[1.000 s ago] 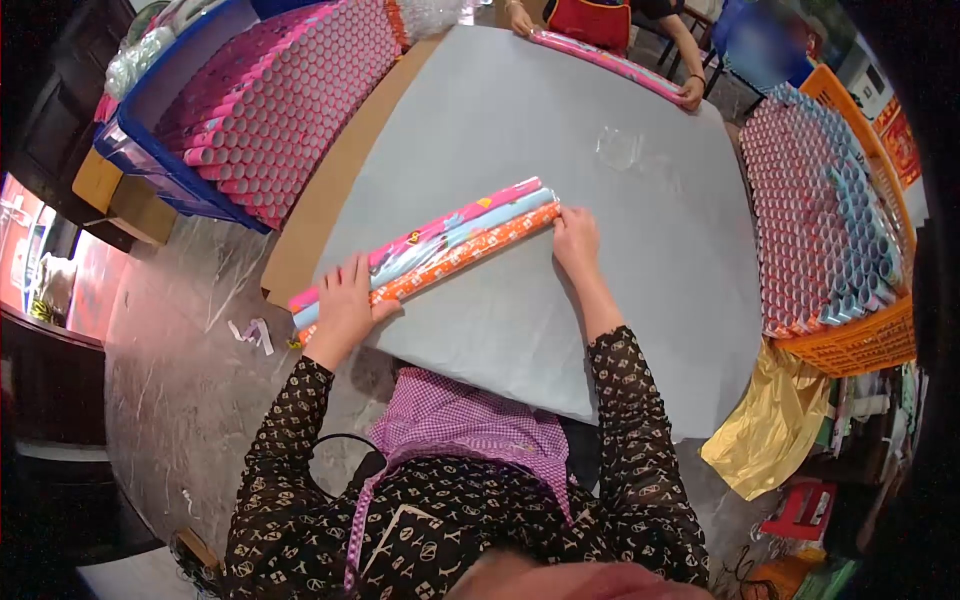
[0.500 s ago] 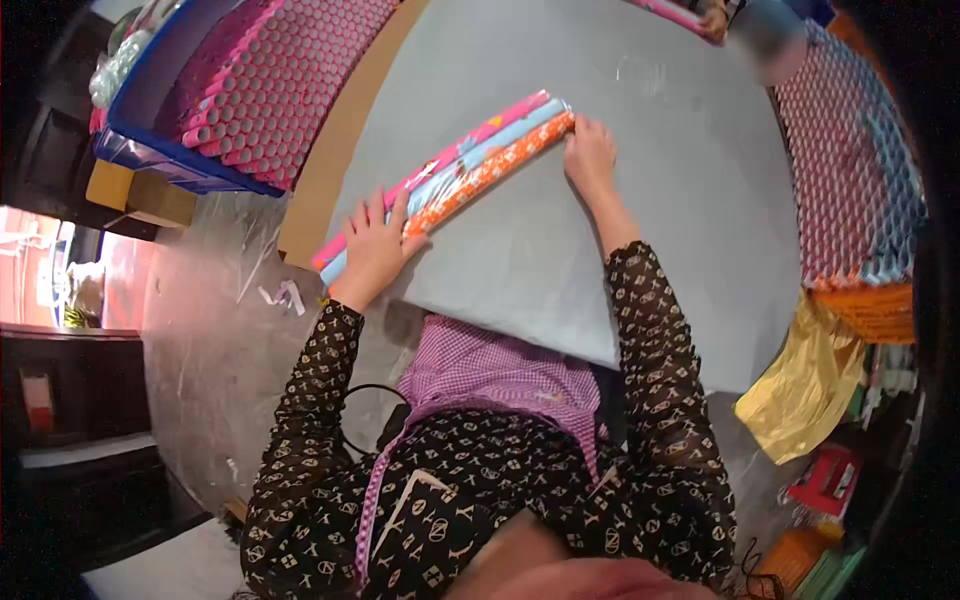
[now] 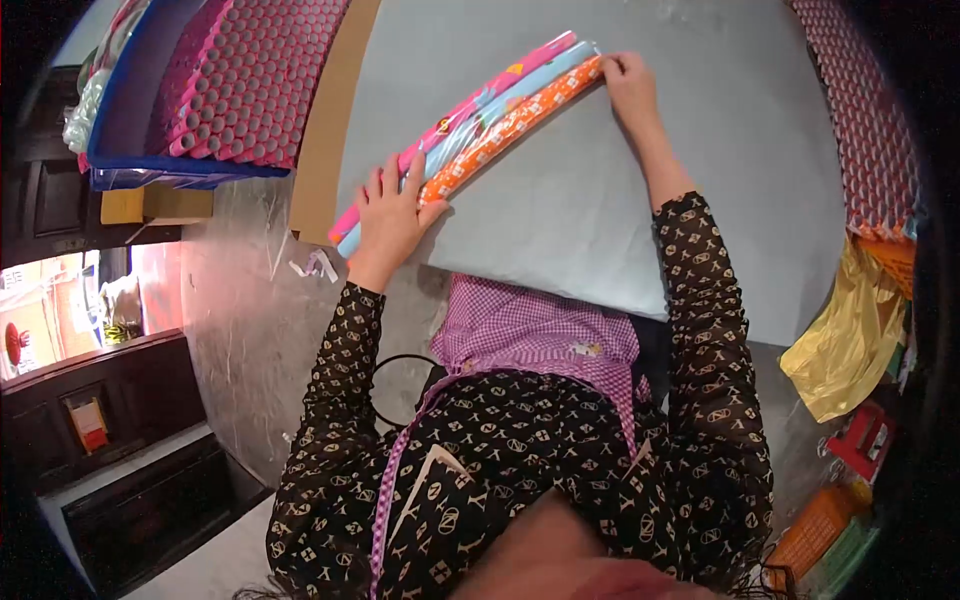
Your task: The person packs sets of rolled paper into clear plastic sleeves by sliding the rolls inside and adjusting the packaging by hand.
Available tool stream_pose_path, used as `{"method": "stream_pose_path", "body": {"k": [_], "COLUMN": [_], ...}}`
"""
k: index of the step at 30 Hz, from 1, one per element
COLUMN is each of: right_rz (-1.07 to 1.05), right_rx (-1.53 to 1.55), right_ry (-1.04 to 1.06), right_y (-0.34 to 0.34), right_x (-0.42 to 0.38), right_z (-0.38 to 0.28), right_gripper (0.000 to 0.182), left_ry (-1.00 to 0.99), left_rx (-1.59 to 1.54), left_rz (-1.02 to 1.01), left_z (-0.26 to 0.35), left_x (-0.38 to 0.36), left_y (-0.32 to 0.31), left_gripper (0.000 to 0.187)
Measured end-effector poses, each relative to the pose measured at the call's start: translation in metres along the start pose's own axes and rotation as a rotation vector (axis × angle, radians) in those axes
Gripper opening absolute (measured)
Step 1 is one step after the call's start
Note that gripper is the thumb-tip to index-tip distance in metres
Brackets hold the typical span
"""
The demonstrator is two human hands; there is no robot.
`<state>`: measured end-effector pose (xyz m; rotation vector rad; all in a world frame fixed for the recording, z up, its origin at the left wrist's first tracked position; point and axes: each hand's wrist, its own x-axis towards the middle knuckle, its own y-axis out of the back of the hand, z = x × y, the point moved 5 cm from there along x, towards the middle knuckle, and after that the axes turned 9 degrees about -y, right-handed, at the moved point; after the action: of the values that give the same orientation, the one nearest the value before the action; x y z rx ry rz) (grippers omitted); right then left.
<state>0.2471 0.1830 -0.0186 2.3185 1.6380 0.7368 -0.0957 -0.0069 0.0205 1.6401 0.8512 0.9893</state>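
Observation:
Three rolls of wrapping paper lie side by side under shiny clear film on the grey table covering (image 3: 560,230). One is a pink roll (image 3: 478,103), the middle one a light blue roll (image 3: 520,92), the nearest an orange roll (image 3: 515,132) with white flowers. My left hand (image 3: 392,212) rests across their lower left end, its fingers spread over the film. At the upper right end, my right hand (image 3: 628,82) has its fingers closed at the film and the tip of the orange roll.
A blue crate (image 3: 130,178) at the upper left holds many pink-patterned rolls (image 3: 255,90). Brown cardboard (image 3: 325,140) runs along the table's left side. To the right stand more stacked rolls (image 3: 870,130), with gold sheeting (image 3: 835,330) hanging below them and a red object (image 3: 862,440).
The camera view has shifted, and the rolls and both hands sit higher and further right in it. A person at the upper right has left the view. My grip looks much the same.

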Motion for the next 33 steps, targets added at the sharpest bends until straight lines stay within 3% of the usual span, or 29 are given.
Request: {"method": "stream_pose_path", "body": {"k": [4,5,6,8,9,13,15,16,18,20,22,23,28,31,33], "right_rz": [-0.084,-0.076,-0.088,-0.180,-0.272,-0.254,-0.319,-0.312,-0.293,-0.251,-0.225,-0.206,-0.172,-0.129,-0.129], "right_rx": [-0.020,-0.056,-0.062,-0.122,0.048,0.100,0.540,0.516,0.353,0.429,0.234,0.239,0.282,0.042,0.029], "right_ry": [-0.161,-0.035,-0.039,-0.181,-0.292,-0.387,-0.560,-0.576,-0.527,-0.608,-0.486,-0.415,-0.563,-0.416,-0.442], "right_y": [0.008,0.012,0.020,0.036,0.046,0.088,0.091,0.097,0.106,0.113,0.120,0.120,0.118,0.124,0.123], "right_x": [0.003,0.007,0.005,-0.001,-0.018,-0.064,-0.086,-0.094,-0.105,-0.121,-0.126,-0.125,-0.126,-0.124,-0.124], "right_z": [0.023,0.027,0.032,0.037,0.028,-0.006,0.008,0.010,0.010,0.024,0.020,0.026,0.020,0.020,0.028], "right_gripper": [0.031,0.030,0.030,0.029,0.028,0.028,0.029,0.029,0.029,0.029,0.027,0.024,0.019,0.019,0.020], "left_ry": [-0.025,-0.043,-0.058,-0.057,-0.092,-0.196,-0.252,-0.257,-0.280,-0.287,-0.174,-0.158,-0.135,-0.172,-0.171], "left_rx": [-0.016,-0.033,-0.051,-0.062,-0.080,-0.134,-0.142,-0.171,-0.176,-0.214,-0.391,-0.388,-0.290,-0.205,-0.165], "left_rz": [-0.021,-0.014,-0.005,-0.012,-0.017,-0.032,-0.015,-0.019,-0.062,-0.062,-0.082,-0.093,-0.141,-0.177,-0.186], "left_z": [0.000,0.001,0.005,0.006,0.008,0.008,0.006,0.006,0.006,0.008,0.002,0.000,0.003,0.007,0.007], "left_x": [0.003,0.005,0.006,0.004,0.004,0.004,0.002,0.002,0.003,0.001,0.001,0.000,0.002,0.003,0.005], "left_y": [-0.001,0.000,0.002,0.001,0.003,0.009,0.006,0.006,0.009,0.010,0.008,0.007,0.003,0.006,0.007], "left_gripper": [0.078,0.078,0.078,0.079,0.079,0.081,0.081,0.081,0.079,0.079,0.080,0.078,0.075,0.076,0.075]}}
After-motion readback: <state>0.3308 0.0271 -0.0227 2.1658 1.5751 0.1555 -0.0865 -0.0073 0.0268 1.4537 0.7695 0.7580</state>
